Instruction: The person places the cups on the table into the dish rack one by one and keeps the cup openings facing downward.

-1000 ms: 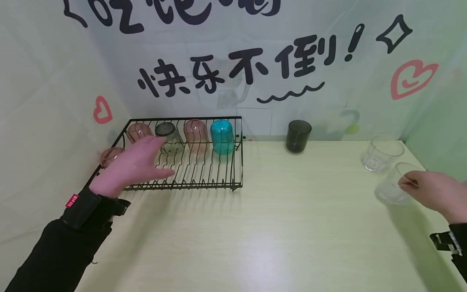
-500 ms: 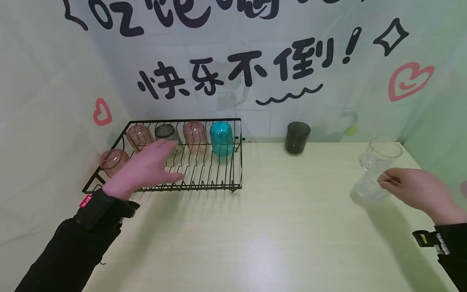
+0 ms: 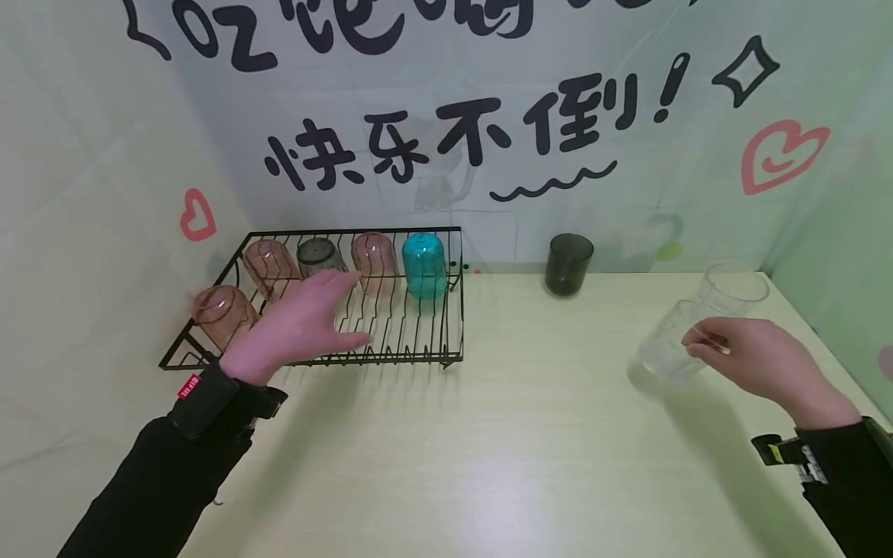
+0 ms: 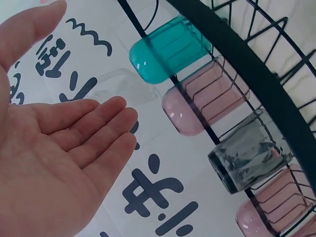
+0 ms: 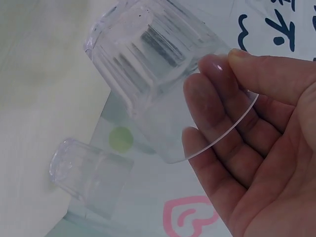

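Note:
My right hand [image 3: 760, 360] pinches the rim of a clear glass [image 3: 666, 345] between thumb and fingers. The glass is tilted, close over the table. In the right wrist view, the fingers lie inside the ribbed clear glass [image 5: 143, 64] and the thumb outside. My left hand [image 3: 296, 325] hovers over the front of a black wire rack [image 3: 391, 359], thumb spread from straight fingers, holding nothing. Its palm [image 4: 59, 163] shows bare in the left wrist view. Upside-down glasses stand on the rack: pink [image 3: 222, 310], grey [image 3: 319, 254] and blue [image 3: 424, 263].
A second clear glass [image 3: 739, 287] stands upright at the back right, partly overlapped by the held one. A dark grey cup [image 3: 568, 267] stands upright against the printed backdrop [image 3: 391, 77]. The pale table [image 3: 502, 434] spreads out in front of the rack.
My right hand has carried the clear glass leftward across the table. The left hand has shifted right over the rack, uncovering more of the pink glass at the left.

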A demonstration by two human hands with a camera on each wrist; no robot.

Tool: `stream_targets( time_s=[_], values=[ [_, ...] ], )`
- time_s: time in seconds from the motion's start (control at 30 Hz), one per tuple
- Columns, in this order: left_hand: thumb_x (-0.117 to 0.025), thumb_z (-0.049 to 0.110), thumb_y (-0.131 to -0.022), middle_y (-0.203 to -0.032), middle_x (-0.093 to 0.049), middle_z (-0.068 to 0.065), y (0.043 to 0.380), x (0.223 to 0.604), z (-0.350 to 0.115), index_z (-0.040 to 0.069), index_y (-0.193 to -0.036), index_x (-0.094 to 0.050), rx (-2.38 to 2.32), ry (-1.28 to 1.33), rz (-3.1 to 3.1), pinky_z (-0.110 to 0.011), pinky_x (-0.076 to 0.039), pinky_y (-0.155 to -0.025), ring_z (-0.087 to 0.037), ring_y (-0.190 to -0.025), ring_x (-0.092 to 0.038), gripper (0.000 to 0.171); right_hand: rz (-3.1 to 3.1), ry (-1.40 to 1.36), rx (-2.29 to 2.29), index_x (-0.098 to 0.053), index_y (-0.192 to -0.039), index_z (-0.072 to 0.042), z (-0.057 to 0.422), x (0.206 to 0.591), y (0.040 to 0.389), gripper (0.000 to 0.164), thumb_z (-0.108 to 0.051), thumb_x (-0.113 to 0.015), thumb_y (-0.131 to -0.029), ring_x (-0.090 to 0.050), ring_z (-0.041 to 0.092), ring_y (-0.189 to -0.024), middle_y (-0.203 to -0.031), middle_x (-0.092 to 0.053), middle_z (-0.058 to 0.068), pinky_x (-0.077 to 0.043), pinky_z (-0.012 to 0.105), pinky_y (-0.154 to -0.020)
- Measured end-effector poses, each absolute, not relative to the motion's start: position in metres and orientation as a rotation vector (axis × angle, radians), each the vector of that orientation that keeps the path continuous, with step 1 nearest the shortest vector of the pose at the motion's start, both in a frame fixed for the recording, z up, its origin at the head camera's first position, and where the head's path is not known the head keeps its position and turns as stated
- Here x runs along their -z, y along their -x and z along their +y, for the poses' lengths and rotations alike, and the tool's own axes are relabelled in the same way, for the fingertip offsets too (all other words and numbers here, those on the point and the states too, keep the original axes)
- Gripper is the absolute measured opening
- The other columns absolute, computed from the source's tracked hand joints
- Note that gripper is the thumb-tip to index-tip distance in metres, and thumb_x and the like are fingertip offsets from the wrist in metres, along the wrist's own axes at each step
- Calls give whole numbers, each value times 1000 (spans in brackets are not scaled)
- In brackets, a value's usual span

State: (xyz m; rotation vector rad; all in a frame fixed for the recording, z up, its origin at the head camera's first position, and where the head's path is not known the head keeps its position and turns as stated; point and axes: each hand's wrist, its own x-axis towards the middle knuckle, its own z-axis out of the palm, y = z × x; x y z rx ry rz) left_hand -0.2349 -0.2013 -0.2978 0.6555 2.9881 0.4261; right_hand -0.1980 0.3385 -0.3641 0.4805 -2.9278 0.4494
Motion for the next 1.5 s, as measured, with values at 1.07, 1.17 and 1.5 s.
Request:
stream_targets(
  time_s=[1.07, 1.17, 1.5],
  values=[
    [-81, 40, -81, -151, -42, -18, 250, 311, -129, 0, -150, -38, -561, -858, 2937, -49, -34, -112, -35, -139, -36, 91, -2792, -679, -670, -73, -95, -17, 261, 358, 201, 10, -10, -74, -88, -66, 19, -86, -92, -70, -7, -51, 38, -73],
    [-81, 40, -81, -149, -44, -17, 250, 313, -124, 0, -149, -40, -574, -889, 2925, -48, -35, -112, -34, -138, -39, 90, -2751, -691, -683, -74, -95, -18, 254, 358, 201, 12, -8, -74, -87, -65, 17, -85, -92, -71, -7, -51, 37, -71],
    [-83, 42, -78, -146, -48, -15, 249, 323, -109, 0, -146, -44, -602, -922, 2900, -44, -38, -110, -31, -135, -43, 89, -2658, -743, -781, -74, -92, -21, 231, 353, 201, 16, -7, -74, -87, -63, 9, -82, -88, -70, -10, -51, 32, -71]
  ],
)
